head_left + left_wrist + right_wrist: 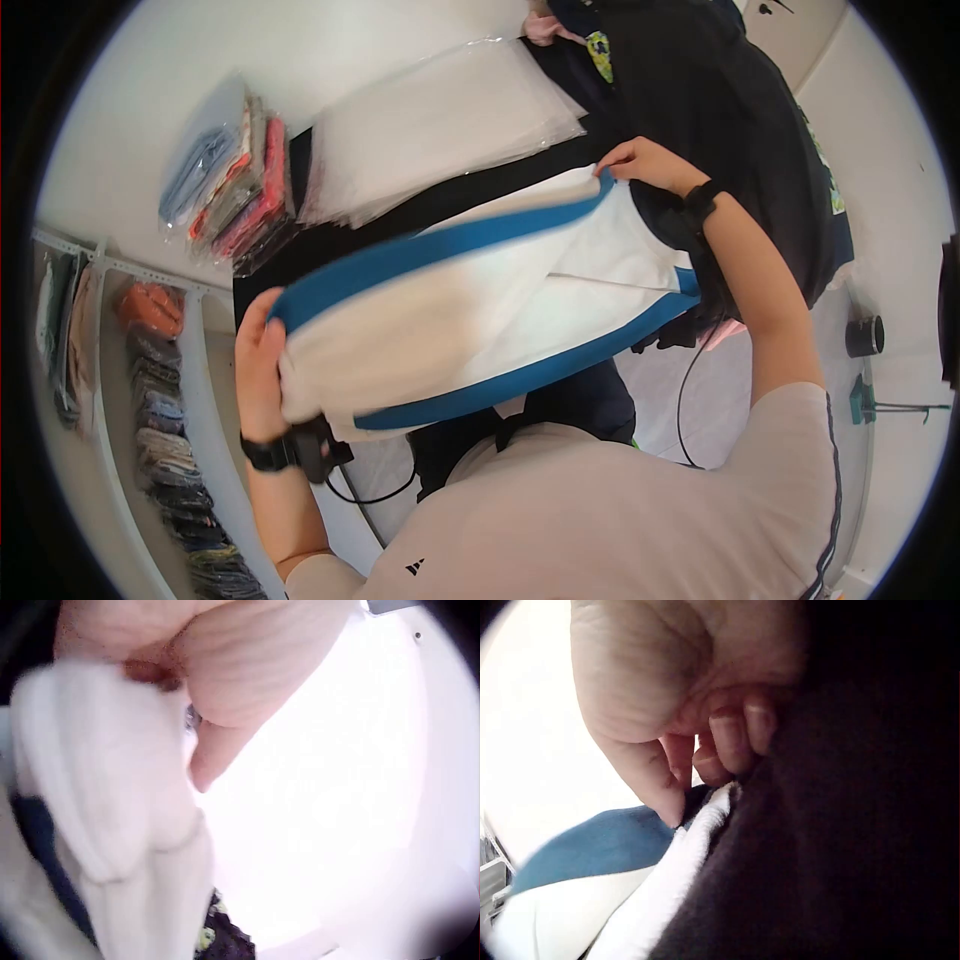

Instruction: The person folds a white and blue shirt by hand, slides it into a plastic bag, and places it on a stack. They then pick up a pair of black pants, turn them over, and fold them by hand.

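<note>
A white garment with wide blue bands (pixel 520 300) is stretched lengthwise in front of the body, over the front of the dark table. Its near-left end is gripped by my left hand (pixel 262 365), thumb along the blue band. In the left wrist view, thick white folds of cloth (pixel 120 780) hang below that palm. My right hand (pixel 652 165) pinches the far-right corner where the blue band ends. The right wrist view shows the thumb and fingertips closed on the blue and white edge (pixel 697 825). Part of the left fingers is hidden behind the cloth.
Clear plastic bags (pixel 440 125) lie flat on the black table cover, beside a stack of bagged folded clothes (pixel 235 190). Dark clothing (pixel 710 90) is heaped at the right. Shelves with folded garments (pixel 170 430) stand at left. A black cable (pixel 683 400) hangs near the right arm.
</note>
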A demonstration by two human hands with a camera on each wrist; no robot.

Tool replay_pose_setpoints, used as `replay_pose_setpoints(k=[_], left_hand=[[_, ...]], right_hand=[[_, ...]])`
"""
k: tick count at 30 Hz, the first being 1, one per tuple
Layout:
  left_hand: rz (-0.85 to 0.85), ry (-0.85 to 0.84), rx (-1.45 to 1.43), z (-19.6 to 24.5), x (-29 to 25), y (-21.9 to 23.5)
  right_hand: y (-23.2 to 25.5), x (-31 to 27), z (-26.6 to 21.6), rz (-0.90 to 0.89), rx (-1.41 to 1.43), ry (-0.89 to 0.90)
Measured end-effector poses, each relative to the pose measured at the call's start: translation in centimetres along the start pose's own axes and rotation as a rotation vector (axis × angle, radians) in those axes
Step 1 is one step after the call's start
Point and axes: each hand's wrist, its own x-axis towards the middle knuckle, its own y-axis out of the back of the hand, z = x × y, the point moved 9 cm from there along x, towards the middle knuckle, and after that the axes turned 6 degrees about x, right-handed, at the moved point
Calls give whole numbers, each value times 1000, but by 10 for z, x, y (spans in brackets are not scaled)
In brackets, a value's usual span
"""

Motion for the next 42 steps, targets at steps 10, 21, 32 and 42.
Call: replay_pose_setpoints(k=[10, 21, 32, 42], left_hand=[[86, 260, -45, -99, 14, 75], [234, 441, 825, -97, 3, 105], [-91, 622, 43, -121, -10, 62], [86, 198, 190, -125, -3, 69]], right_hand=[[5, 2, 3, 119, -15, -36], [1, 4, 5, 79, -12, -136], [5, -72, -96, 173, -287, 25], [-233, -99, -231, 228, -305, 564]])
